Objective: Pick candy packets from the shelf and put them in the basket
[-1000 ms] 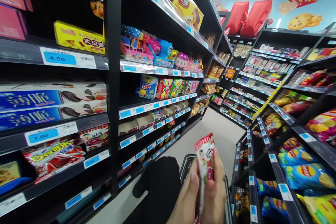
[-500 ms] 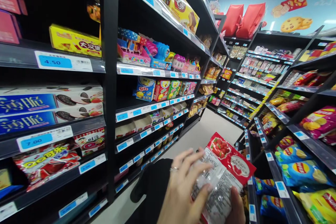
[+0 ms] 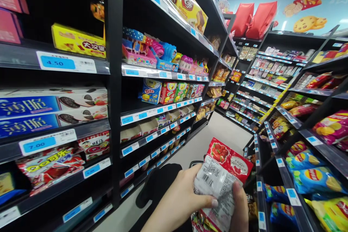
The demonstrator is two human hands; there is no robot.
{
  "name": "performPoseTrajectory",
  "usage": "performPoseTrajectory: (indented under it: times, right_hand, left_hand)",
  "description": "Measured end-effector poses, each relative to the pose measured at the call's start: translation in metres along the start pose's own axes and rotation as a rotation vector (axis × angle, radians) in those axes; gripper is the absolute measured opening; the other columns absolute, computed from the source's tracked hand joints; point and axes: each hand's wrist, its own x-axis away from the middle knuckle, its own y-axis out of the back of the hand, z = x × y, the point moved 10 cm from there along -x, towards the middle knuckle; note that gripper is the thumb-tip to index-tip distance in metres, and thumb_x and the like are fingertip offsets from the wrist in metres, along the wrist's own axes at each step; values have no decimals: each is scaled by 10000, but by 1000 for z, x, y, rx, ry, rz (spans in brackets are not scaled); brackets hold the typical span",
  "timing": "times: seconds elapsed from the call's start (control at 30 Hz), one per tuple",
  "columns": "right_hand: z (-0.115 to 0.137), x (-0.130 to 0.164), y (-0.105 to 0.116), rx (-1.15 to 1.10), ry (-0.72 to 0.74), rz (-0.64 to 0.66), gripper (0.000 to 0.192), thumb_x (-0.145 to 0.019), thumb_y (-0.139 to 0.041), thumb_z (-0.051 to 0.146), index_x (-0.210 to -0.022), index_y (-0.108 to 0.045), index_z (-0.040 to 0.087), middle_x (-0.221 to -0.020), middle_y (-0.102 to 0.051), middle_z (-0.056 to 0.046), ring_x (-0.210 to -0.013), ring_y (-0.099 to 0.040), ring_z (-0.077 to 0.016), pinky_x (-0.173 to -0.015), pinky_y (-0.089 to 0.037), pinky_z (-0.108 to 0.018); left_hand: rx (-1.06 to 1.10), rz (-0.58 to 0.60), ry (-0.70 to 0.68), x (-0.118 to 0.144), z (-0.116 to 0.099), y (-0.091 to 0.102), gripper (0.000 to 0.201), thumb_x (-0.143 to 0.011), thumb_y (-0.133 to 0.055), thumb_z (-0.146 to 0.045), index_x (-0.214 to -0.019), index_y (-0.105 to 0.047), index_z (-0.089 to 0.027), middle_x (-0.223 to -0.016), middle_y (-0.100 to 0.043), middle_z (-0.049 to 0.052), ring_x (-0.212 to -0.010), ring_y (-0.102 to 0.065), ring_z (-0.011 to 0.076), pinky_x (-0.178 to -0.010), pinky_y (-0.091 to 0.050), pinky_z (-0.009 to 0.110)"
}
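Both hands hold one snack packet [image 3: 221, 177] low in the aisle: the left hand [image 3: 185, 195] has its fingers curled over the packet's left edge, the right hand [image 3: 240, 206] grips from below, equally near. Its long axis tilts up and right, printed back toward the camera, between black shelves [image 3: 114, 116] of snacks, above the pale floor [image 3: 217, 134]

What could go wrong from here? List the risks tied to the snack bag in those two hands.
1. The snack bag is pinched mostly by the left hand thumb and the right hand fingertips on slick film, so it might slip.
2. The grip creases the bag's middle; pressing harder could crush what is inside.
3. The chip bags sit close by on the right shelf; an elbow swing might knock them off.
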Motion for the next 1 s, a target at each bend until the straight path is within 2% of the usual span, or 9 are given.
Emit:
performPoseTrajectory:
  times: [0.1, 0.17, 0.3, 0.47, 0.63, 0.8, 0.87, 1.0]
  right_hand:
    - [-20, -1, 3, -132, -141, -46, 467, -632, -781, 483, -951, -626, 181, -767, -736, -58, -710, -695, -291, -619, -562, -375]
    - [-22, -1, 6, -162, -153, -73, 479, -600, -823, 412, -954, -599, 178, -805, -741, -62, -714, -699, -286, -600, -563, -355]
    - [-25, -3, 19, -211, -172, -172, 523, -622, -825, 381, -1032, -600, 147, -863, -743, -98, -746, -705, -304, -592, -580, -364]
    - [-29, -3, 31, -208, -142, -249, 456, -642, -813, 386, -971, -644, 119, -887, -740, -102, -766, -704, -290, -664, -589, -364]
    - [-29, -1, 30, -245, -142, -269, 430, -653, -807, 380, -974, -642, 146, -877, -739, -67, -761, -703, -265, -657, -587, -334]
    - [-25, -1, 29, -156, -120, -254, 426, -681, -779, 416, -972, -639, 137, -877, -736, -75, -777, -697, -256, -665, -577, -316]
    - [-23, 1, 25, -186, -129, -254, 436, -682, -782, 406, -989, -635, 133, -858, -737, -72, -767, -699, -256, -658, -576, -314]
    - [-19, 7, 13, -357, -182, -276, 608, -687, -787, 371, -1199, -560, 134, -801, -738, -58, -688, -705, -257, -625, -584, -340]
  left_hand:
    - [-31, 5, 24, -2, 2, -2, 341, -559, -704, -133, -898, -678, -157, -835, -699, -11, -761, -599, 188, -606, -419, 212]
    - [-73, 16, 32, -2, 2, -4, 331, -555, -698, -117, -882, -674, -165, -815, -693, -23, -727, -591, 175, -579, -400, 206]
    - [-163, 32, 44, -1, 5, -8, 336, -565, -679, -130, -895, -664, -189, -846, -685, -25, -756, -581, 177, -587, -380, 204]
    - [-249, 83, 37, -1, 4, -12, 307, -575, -644, -146, -877, -655, -200, -856, -669, -30, -757, -551, 172, -626, -376, 213]
    - [-270, 89, 17, 0, 1, -10, 295, -580, -619, -155, -872, -649, -188, -815, -654, -24, -768, -550, 180, -624, -384, 219]
    - [-288, 96, 48, 1, 2, -8, 328, -573, -632, -136, -897, -641, -191, -803, -633, -25, -744, -536, 170, -598, -371, 209]
    - [-314, 94, 62, 2, 2, -6, 334, -563, -659, -133, -890, -635, -194, -797, -619, -30, -760, -529, 171, -581, -359, 202]
    - [-230, 137, 28, 3, -1, -6, 396, -524, -728, -118, -894, -618, -200, -779, -609, -66, -713, -512, 135, -536, -338, 181]
